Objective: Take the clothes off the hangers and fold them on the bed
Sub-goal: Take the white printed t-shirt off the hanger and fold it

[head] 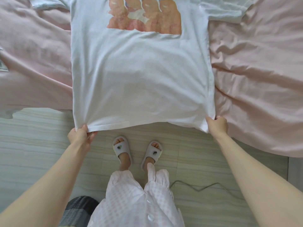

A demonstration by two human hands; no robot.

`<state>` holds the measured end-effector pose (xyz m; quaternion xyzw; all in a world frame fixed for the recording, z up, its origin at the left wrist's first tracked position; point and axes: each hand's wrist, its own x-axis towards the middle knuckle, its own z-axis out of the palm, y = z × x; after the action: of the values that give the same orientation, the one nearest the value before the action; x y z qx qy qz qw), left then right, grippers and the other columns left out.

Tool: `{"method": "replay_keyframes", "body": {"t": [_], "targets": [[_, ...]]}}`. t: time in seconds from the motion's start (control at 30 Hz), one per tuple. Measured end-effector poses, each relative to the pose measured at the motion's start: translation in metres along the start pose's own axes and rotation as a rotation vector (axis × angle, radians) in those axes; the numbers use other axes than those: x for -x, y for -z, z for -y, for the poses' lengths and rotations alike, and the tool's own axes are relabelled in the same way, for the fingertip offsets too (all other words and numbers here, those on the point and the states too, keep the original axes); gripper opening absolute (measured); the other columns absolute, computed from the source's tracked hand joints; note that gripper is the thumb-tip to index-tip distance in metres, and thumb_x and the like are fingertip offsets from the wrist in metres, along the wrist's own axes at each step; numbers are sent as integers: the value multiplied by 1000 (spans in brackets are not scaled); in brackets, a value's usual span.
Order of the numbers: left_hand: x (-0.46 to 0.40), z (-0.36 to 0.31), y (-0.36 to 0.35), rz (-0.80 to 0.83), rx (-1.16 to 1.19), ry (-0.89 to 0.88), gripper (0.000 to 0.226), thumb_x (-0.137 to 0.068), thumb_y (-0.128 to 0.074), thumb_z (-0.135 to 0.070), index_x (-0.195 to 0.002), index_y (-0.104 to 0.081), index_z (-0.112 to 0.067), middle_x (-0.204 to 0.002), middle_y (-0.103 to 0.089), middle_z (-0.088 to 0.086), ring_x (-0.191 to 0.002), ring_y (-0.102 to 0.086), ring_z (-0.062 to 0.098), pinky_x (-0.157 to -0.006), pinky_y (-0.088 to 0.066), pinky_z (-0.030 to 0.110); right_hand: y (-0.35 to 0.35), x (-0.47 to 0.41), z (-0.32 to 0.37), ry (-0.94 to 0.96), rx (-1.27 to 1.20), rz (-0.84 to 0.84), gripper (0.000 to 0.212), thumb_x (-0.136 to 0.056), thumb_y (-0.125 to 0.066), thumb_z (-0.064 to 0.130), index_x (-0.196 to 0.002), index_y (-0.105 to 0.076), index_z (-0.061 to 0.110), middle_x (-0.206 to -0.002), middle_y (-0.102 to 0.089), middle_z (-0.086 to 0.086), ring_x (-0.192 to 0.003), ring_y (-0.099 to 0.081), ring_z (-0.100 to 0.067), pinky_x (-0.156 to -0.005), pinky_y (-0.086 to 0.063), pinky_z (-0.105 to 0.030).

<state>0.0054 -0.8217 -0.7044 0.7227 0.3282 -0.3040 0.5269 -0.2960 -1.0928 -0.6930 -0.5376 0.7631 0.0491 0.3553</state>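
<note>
1. White T-shirt [141, 76]: soft matt cloth, orange print.
2. Pink bedsheet [255, 76]: creased matt cloth.
3. Floor [32, 145]: smooth pale wood-grain.
4. Slippers [122, 149]: matt, rubbery.

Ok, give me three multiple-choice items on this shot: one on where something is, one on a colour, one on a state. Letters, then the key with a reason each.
1. Where does the left hand hold the white T-shirt?
A. at the collar
B. at a bottom hem corner
C. at a sleeve

2. What colour is the bedsheet under the shirt?
A. pink
B. navy
C. green

3. How does the shirt lie?
A. rolled in a ball
B. folded in half
C. spread out, print side up

Key:
1 B, its fingers pinch the hem corner at the bed's edge, as the right hand does at the other corner.
2 A, pale pink fabric shows on both sides of the shirt.
3 C, the body is laid open and the orange print faces up.
</note>
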Motion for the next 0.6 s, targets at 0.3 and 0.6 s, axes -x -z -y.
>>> {"method": "replay_keyframes", "body": {"t": [0.3, 0.6], "targets": [[2, -7, 4, -164, -135, 30, 10, -95, -46, 3, -93, -46, -7, -70, -51, 5, -60, -49, 13, -46, -51, 23, 13, 3, -5, -34, 170, -13, 33, -95, -47, 13, -122, -48, -6, -129, -52, -25, -120, -48, -39, -93, -39, -37], [15, -18, -3, -27, -314, 2, 33, -93, -41, 7, -123, -51, 0, -78, -50, 9, -59, -51, 17, -77, -45, 33, 10, 32, 57, 206, 327, -91, 40, -94, -43, 21, -131, -45, 6, -138, -40, -15, -128, -35, -34, -101, -30, -46]]}}
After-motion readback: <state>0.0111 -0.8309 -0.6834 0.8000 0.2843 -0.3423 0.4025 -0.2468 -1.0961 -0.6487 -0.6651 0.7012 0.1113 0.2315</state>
